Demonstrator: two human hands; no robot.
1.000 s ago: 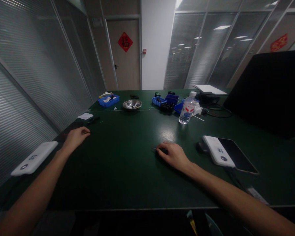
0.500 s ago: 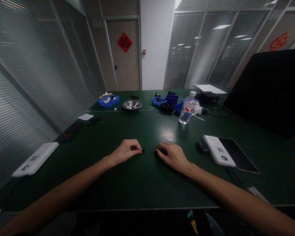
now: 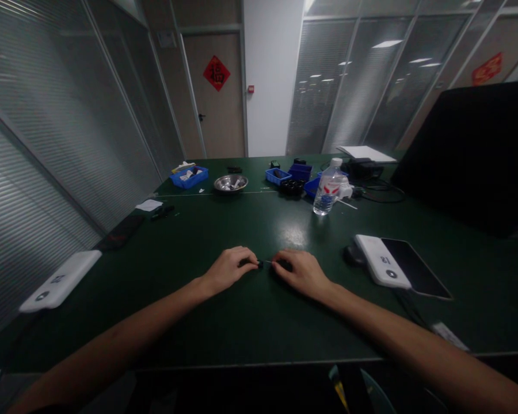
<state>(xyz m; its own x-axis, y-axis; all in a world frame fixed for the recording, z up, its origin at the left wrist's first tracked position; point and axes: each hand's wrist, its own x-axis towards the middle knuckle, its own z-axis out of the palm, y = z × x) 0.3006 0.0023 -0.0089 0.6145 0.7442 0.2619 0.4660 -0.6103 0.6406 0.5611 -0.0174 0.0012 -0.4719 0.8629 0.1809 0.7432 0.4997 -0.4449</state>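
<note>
Over the middle of the dark green table (image 3: pixel 224 224), my left hand (image 3: pixel 229 269) pinches a small black piece (image 3: pixel 260 264) between thumb and fingertips. Facing it from the right, my right hand (image 3: pixel 300 269) is closed on a thin metallic pin-like piece (image 3: pixel 268 262), whose tip sticks out to the left toward the black piece. The two pieces are very close; I cannot tell whether they touch. Both are too small for their exact kind to show.
A water bottle (image 3: pixel 327 190) stands beyond my right hand. Farther back are a metal bowl (image 3: pixel 230 184) and blue trays (image 3: pixel 190 177). White power banks lie left (image 3: pixel 60 282) and right (image 3: pixel 382 261), the latter beside a phone (image 3: pixel 416 267). A black monitor-like shape (image 3: pixel 470 161) fills the right.
My left hand has moved right with the small black piece, narrowing the gap to the thin piece in my right hand. My right hand has barely moved.
</note>
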